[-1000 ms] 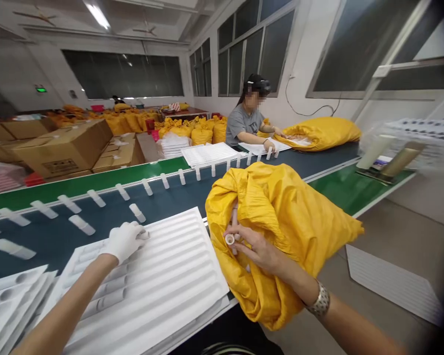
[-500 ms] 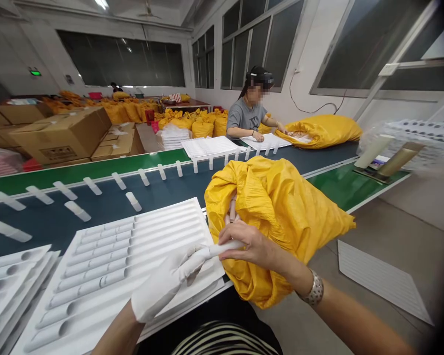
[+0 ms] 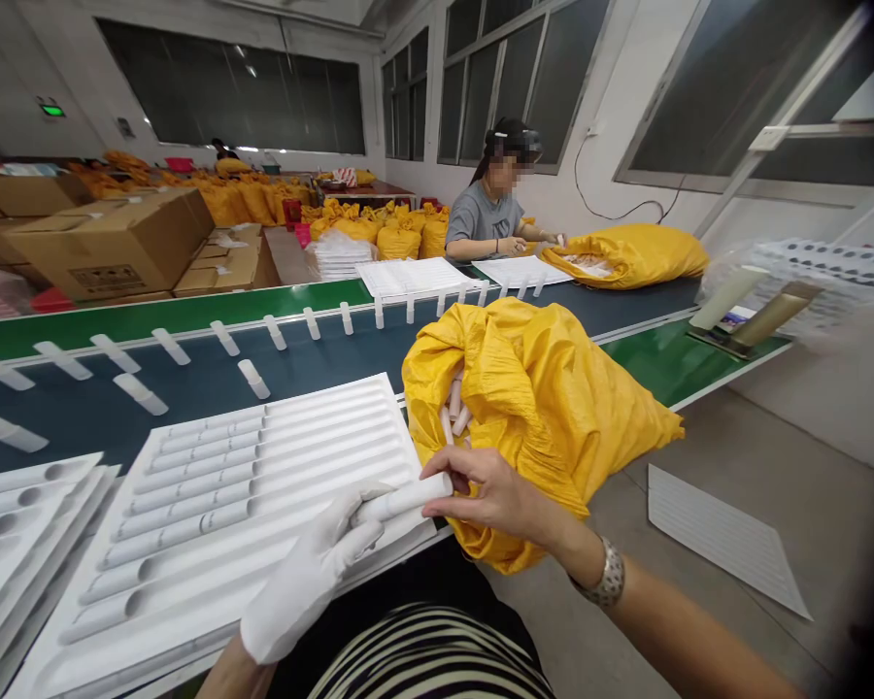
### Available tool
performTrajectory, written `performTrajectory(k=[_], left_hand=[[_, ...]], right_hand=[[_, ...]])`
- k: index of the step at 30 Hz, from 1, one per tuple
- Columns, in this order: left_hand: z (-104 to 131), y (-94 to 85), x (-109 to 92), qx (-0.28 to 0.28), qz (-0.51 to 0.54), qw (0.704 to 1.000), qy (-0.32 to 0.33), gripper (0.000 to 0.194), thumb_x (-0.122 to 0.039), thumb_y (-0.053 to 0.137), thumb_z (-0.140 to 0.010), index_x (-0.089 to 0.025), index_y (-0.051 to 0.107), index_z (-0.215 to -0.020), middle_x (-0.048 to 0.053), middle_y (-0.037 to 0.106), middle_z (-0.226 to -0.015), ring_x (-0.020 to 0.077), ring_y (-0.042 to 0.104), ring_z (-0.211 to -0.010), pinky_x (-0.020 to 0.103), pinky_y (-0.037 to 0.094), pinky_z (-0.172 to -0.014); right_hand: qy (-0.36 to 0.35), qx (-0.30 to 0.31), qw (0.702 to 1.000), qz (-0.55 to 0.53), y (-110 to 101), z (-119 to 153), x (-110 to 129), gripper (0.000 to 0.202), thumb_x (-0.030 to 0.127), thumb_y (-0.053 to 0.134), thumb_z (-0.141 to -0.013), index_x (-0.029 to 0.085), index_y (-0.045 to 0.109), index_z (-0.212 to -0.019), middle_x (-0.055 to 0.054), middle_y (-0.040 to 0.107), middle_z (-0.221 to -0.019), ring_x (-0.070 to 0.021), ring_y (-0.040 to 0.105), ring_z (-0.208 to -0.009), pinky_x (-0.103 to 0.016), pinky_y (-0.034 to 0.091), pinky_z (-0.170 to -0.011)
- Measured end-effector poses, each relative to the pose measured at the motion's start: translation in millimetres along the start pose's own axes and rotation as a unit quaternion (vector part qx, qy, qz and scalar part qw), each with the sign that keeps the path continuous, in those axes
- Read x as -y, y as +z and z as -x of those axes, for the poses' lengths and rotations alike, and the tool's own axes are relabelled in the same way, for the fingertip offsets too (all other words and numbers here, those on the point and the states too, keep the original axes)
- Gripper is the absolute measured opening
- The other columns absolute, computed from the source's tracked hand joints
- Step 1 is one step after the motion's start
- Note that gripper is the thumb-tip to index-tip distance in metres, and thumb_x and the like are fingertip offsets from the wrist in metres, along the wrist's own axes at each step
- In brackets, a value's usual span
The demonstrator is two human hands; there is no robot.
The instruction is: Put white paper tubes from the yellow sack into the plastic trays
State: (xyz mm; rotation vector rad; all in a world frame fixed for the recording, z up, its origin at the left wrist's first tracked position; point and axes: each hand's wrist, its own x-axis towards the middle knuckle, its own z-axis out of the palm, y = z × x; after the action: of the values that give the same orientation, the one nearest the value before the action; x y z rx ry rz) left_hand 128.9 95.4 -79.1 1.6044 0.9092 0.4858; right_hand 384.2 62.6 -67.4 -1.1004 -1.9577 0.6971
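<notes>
A white tube point(image 3: 406, 498) is held between both hands over the right part of a white ribbed tray point(image 3: 335, 437). My left hand point(image 3: 313, 558), in a white glove, has its fingers round the tube's left end. Bare and wearing a wide metal bracelet, my right hand point(image 3: 491, 493) pinches the right end between thumb and fingers. Several grooves on the tray's left side hold tubes point(image 3: 189, 485) lying lengthwise. Just behind my right hand, the yellow sack point(image 3: 554, 408) gapes open, with loose tubes point(image 3: 457, 408) showing in its mouth.
Several white tubes point(image 3: 171, 347) lie along the dark conveyor belt point(image 3: 211, 388). More filled trays point(image 3: 21, 544) are stacked at left. Opposite sits a co-worker point(image 3: 487, 204) beside another yellow sack point(image 3: 641, 254). On the floor at right lies a white tray point(image 3: 721, 534).
The tube between my hands shows more of its length now, as my left hand has shifted down and left along it. The co-worker's hands have lifted. The view has shifted slightly.
</notes>
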Motion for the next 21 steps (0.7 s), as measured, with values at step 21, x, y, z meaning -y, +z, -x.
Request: performTrajectory(k=[21], left_hand=[[14.5, -9.8, -3.3, 0.012, 0.010, 0.999, -0.039, 0.033, -0.051, 0.059, -0.094, -0.023, 0.066, -0.111, 0.002, 0.068, -0.103, 0.0207, 0.060, -0.099, 0.028, 0.047, -0.093]], right_hand=[[-0.046, 0.180, 0.981, 0.062, 4.1, -19.0, 5.5, 0.045, 0.048, 0.056, -0.101, 0.021, 0.049, -0.137, -0.002, 0.062, -0.096, -0.0174, 0.060, -0.086, -0.026, 0.047, -0.079]])
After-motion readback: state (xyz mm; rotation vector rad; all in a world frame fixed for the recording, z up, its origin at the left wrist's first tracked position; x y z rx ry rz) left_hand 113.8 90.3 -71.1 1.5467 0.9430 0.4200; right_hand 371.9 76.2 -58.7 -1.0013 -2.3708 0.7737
